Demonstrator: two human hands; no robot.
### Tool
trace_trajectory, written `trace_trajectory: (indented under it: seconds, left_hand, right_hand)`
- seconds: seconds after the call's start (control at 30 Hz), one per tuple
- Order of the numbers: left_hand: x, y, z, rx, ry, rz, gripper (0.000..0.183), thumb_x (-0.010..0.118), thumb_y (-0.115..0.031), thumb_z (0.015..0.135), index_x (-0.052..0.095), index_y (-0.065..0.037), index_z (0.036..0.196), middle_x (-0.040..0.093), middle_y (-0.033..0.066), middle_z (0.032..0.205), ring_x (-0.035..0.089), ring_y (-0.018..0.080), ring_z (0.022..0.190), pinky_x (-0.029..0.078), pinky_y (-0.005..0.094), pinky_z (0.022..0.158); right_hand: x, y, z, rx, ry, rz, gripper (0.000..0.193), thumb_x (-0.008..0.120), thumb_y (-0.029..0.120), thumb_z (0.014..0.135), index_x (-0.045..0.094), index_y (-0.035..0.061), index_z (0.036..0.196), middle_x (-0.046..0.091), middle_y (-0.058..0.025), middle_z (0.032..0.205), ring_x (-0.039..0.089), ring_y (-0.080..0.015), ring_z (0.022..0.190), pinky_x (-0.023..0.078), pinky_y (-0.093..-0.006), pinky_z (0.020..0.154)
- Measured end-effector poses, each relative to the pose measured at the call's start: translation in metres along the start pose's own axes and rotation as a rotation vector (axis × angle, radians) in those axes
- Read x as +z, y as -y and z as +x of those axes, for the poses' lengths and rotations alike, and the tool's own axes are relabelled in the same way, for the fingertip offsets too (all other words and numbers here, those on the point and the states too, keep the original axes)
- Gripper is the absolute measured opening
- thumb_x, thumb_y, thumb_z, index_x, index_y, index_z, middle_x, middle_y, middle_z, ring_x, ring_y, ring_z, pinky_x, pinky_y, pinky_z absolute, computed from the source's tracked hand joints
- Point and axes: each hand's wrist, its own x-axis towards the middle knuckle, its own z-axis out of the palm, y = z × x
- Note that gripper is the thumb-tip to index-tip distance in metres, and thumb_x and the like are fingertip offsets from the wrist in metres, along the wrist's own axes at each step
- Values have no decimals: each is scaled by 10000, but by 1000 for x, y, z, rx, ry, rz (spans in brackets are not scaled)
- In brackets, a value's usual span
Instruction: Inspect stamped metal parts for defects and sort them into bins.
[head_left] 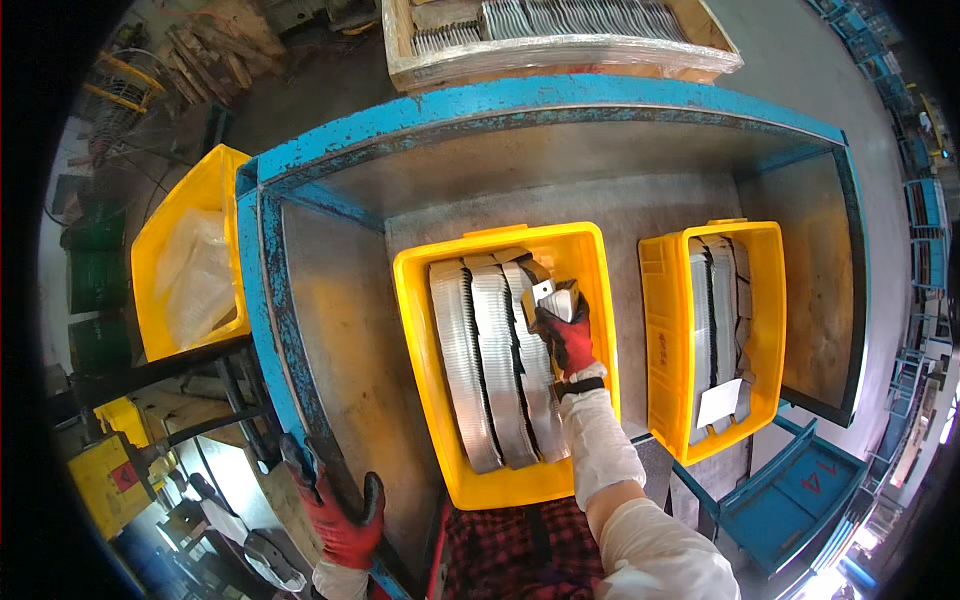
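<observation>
A yellow plastic crate (500, 494) stands in front of me, packed with curved rows of thin silvery metal pieces (495, 350). My right hand (566, 335), in a red and black glove, reaches into its right side. Its fingers are closed around a small stack of metal pieces (562, 303); part of the grip is hidden by the hand. My left hand (342, 515), gloved the same way, lies against the blue metal frame (292, 370) at the lower left. Its thumb stands apart from the stretched fingers, and it holds nothing.
A second yellow crate (667, 345) with metal pieces and a white paper (719, 403) stands at right inside the blue-framed bin. Outside it, a yellow crate (185, 203) holds clear plastic. Beyond the far edge sits a wooden box (560, 74) of metal parts.
</observation>
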Motion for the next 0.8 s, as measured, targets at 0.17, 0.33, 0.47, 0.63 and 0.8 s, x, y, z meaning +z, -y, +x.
trace_trajectory:
  seconds: [0.17, 0.33, 0.47, 0.63, 0.8]
  left_hand:
    - [7, -11, 8, 63, -20, -5, 661, 719, -181, 660, 382, -18, 1205, 230, 287, 1364, 309, 479, 1206, 316, 504, 952]
    - [4, -12, 8, 41, -12, -2, 663, 717, -176, 667, 377, -22, 1215, 237, 288, 1359, 309, 476, 1207, 316, 499, 955]
    - [6, -5, 2, -9, -19, -57, 644, 707, -160, 676, 382, -31, 1217, 238, 290, 1358, 306, 474, 1211, 313, 497, 959]
    - [8, -7, 5, 3, -23, -56, 649, 705, -159, 678, 377, -33, 1223, 235, 294, 1358, 305, 476, 1212, 310, 500, 960]
    - [7, -9, 5, 5, -25, -21, 665, 706, -159, 676, 366, -44, 1235, 227, 289, 1365, 299, 476, 1220, 305, 504, 964]
  right_hand:
    - [-12, -7, 8, -358, -221, -354, 877, 817, 231, 544, 355, 36, 1264, 480, -153, 1196, 486, -262, 1078, 414, -352, 891]
    - [-9, -18, 2, -136, -113, 1, 851, 823, 144, 519, 376, 40, 1236, 533, -110, 1072, 574, -215, 878, 496, -314, 704]
    - [-7, -15, -11, -157, -77, 231, 771, 789, 43, 554, 396, 19, 1217, 545, -88, 1039, 568, -177, 854, 495, -286, 690]
    - [-23, -34, 0, -340, -175, -263, 898, 812, 129, 545, 319, 50, 1291, 495, -116, 1145, 521, -238, 1012, 468, -322, 821]
    - [-14, -24, -6, -532, -261, -581, 932, 806, 178, 505, 329, 62, 1298, 489, -152, 1174, 481, -280, 1095, 411, -345, 912]
